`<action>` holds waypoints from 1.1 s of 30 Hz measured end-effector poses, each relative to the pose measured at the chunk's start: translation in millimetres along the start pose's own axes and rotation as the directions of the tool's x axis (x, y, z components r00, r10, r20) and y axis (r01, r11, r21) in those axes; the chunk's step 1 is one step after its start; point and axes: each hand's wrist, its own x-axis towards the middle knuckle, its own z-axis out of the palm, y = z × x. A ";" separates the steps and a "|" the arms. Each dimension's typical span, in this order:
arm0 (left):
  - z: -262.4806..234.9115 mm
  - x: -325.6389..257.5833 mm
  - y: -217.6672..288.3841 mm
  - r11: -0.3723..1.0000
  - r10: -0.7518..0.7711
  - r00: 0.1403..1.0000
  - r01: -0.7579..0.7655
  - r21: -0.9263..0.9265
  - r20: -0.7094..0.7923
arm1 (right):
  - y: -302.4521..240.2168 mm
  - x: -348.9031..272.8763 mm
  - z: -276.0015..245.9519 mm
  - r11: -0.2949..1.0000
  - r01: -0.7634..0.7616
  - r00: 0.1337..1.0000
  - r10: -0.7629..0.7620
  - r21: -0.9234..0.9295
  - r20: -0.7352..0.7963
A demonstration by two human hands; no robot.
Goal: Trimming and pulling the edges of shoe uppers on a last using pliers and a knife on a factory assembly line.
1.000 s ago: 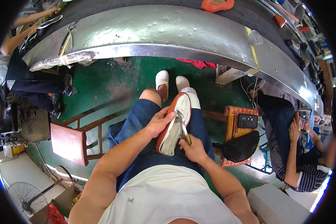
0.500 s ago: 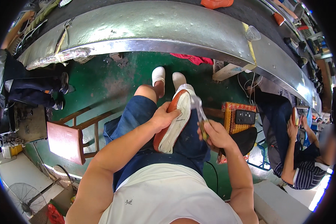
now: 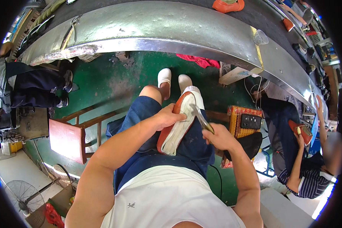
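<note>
Lasted Shoe Secured by Left Hand, Hammer-like Tool Held in Right

The left hand [image 3: 169, 118] is pressed around the left edge of the lasted shoe [image 3: 174, 135]. Its thumb lies on the white underside; its fingers wrap the rust-orange side, where I cannot see their tips. The lasted shoe lies over the lap, on navy shorts [image 3: 137, 121], underside up, between the two hands. Its far end extends beyond the left hand, angled slightly toward the right. A short dark mark shows on the underside, just beside the left thumb.

The right hand [image 3: 221, 137] is closed around the handle of the hammer-like tool [image 3: 204, 122]. The metal head points away from the right hand, forward and to its left, over the right portion of the underside. From where I stand, I cannot tell whether the head makes contact.

To the right of the right hand is a bead-covered seat [image 3: 235, 131], supporting a black phone [image 3: 250, 121] and a black pouch [image 3: 250, 144]. Farther right, a seated co-worker [image 3: 307, 182] holds a rust-coloured shoe [image 3: 307, 130]. Left of the left hand, well apart, stands a brown-topped stool [image 3: 67, 140]. Beyond both hands, a metal-edged workbench [image 3: 140, 26] spans the view.
</note>
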 end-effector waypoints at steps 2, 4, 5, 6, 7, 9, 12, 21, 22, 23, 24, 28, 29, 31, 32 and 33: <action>-4.9 3.4 1.5 0.995 -0.031 0.997 0.037 -0.089 0.071 | 8.1 -17.1 1.9 0.996 0.033 0.997 -0.027 -0.080 0.066; -6.0 3.0 5.6 0.990 -0.053 0.993 0.066 -0.127 0.104 | 5.2 -28.9 6.7 0.951 0.188 0.976 -0.152 -0.247 0.157; -6.2 2.6 8.0 0.983 -0.066 0.988 0.088 -0.162 0.136 | 11.7 -28.3 16.7 0.952 0.183 0.977 -0.148 -0.244 0.155; -5.6 7.2 3.2 0.987 -0.053 0.988 0.075 -0.144 0.147 | 24.4 -26.2 30.7 0.863 0.340 0.936 -0.348 -0.374 0.050; -5.8 8.1 1.8 0.987 -0.057 0.988 0.078 -0.143 0.146 | 18.3 -23.8 39.5 0.726 0.460 0.838 -0.546 -0.510 -0.022; -6.0 9.5 -1.0 0.988 -0.057 0.988 0.076 -0.136 0.141 | 4.6 -27.4 45.8 0.696 0.411 0.854 -0.520 -0.589 -0.018; -7.0 9.9 -2.2 0.986 -0.042 0.987 0.066 -0.151 0.156 | 2.1 -22.0 53.2 0.756 0.197 0.966 -0.258 -0.624 -0.007; -1.6 -16.6 -18.2 0.973 0.231 0.952 -0.228 -0.038 0.202 | 48.4 -27.0 61.1 0.962 0.102 0.993 -0.112 -0.252 -0.026; -1.5 -27.4 -30.1 0.959 0.276 0.932 -0.284 0.004 0.234 | 46.3 -30.8 59.9 0.966 0.087 0.996 -0.092 -0.241 -0.006; -1.4 -26.0 -34.6 0.962 0.265 0.934 -0.273 0.002 0.242 | 46.4 -33.4 60.7 0.970 0.071 0.997 -0.070 -0.230 0.014; -2.8 -22.3 -37.9 0.966 0.252 0.941 -0.231 -0.114 0.228 | 48.8 -33.5 66.2 0.922 0.158 0.983 -0.183 -0.354 -0.036; 7.7 -25.6 -34.0 0.952 0.190 0.970 -0.145 -0.269 0.151 | 42.0 -49.9 83.9 0.788 0.221 0.934 -0.340 -0.574 -0.107; 10.2 -25.5 -35.2 0.947 0.201 0.973 -0.164 -0.275 0.113 | 41.5 -52.1 84.6 0.786 0.224 0.934 -0.342 -0.576 -0.103; 13.8 -23.6 -42.9 0.953 0.252 0.965 -0.235 -0.190 0.070 | 37.2 -56.9 83.8 0.782 0.150 0.970 -0.236 -0.605 -0.064; 15.3 -23.7 -47.3 0.949 0.305 0.952 -0.301 -0.097 0.037 | 38.6 -55.4 80.6 0.781 0.151 0.969 -0.237 -0.606 -0.064; 17.1 -25.7 -52.5 0.949 0.306 0.951 -0.302 -0.096 0.035 | 43.2 -51.4 72.8 0.844 0.183 0.981 -0.191 -0.505 0.036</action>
